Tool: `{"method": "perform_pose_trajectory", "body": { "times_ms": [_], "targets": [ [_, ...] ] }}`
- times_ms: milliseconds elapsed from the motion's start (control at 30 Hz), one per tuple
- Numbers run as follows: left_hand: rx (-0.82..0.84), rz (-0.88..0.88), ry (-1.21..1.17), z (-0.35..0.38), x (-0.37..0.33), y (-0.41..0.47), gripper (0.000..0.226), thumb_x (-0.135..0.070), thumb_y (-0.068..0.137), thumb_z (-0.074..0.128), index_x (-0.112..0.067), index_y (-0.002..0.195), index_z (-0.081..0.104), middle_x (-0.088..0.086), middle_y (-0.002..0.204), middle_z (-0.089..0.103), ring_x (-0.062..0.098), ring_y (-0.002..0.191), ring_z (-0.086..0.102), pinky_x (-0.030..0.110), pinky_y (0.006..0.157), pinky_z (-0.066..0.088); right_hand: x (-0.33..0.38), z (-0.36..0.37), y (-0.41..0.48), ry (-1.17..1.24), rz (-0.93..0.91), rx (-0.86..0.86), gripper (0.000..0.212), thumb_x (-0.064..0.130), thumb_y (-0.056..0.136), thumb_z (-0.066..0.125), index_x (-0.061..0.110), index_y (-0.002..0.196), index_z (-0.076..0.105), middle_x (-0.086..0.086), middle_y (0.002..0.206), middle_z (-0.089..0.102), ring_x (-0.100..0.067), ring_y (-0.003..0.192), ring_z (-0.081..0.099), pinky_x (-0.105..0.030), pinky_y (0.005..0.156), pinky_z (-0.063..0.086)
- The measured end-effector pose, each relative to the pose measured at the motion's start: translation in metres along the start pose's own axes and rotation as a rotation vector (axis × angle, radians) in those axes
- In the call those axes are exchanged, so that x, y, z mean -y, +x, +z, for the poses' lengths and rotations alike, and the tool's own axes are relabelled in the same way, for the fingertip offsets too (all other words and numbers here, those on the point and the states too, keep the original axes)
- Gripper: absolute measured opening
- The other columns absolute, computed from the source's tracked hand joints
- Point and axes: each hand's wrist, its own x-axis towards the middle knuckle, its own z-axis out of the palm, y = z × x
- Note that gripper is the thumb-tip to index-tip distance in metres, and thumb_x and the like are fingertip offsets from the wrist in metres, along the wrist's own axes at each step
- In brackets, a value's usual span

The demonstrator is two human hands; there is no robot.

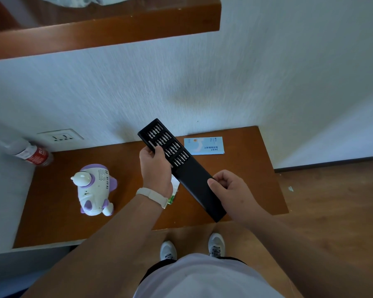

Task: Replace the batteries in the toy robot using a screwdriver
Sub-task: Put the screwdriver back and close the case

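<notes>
A long black screwdriver kit case (192,179) is held in the air above the brown table (58,220). Its inner tray (164,143) is slid out at the far end, showing rows of silver bits. My left hand (156,168) grips the tray end, thumb on top. My right hand (230,188) grips the case's near end. The white and purple toy robot (94,189) lies on the table to the left of both hands, untouched.
A light blue leaflet (204,146) lies at the table's back right. A green and white packet (173,193) lies partly hidden under my left wrist. A plastic bottle (30,154) with a red label lies at the back left, next to a wall socket (60,137). A wooden shelf (103,29) hangs overhead.
</notes>
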Motion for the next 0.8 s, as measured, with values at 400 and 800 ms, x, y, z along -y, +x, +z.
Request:
{"method": "perform_pose_trajectory", "body": {
  "times_ms": [400,800],
  "targets": [
    [0.088,-0.077,-0.044,0.0,0.002,-0.024,0.018,-0.02,0.107,0.041,-0.022,0.124,0.048,0.002,0.118,0.065,0.02,0.108,0.065,0.037,0.077,0.061,0.018,-0.002,0.01,-0.004,-0.027,-0.047,0.015,0.041,0.095,0.057,0.026,0.093,0.057,0.008,0.088,0.066,-0.01,0.083,0.064,-0.024,0.07,0.055],
    [0.189,-0.062,-0.128,-0.012,-0.014,-0.02,0.02,-0.021,0.1,0.056,-0.017,0.12,0.058,0.008,0.104,0.07,0.026,0.097,0.069,0.037,0.066,0.058,0.021,-0.03,0.014,0.032,-0.063,-0.004,0.009,0.037,0.09,0.066,0.029,0.092,0.062,0.013,0.094,0.069,-0.01,0.096,0.063,-0.021,0.062,0.05]
  ]
}}
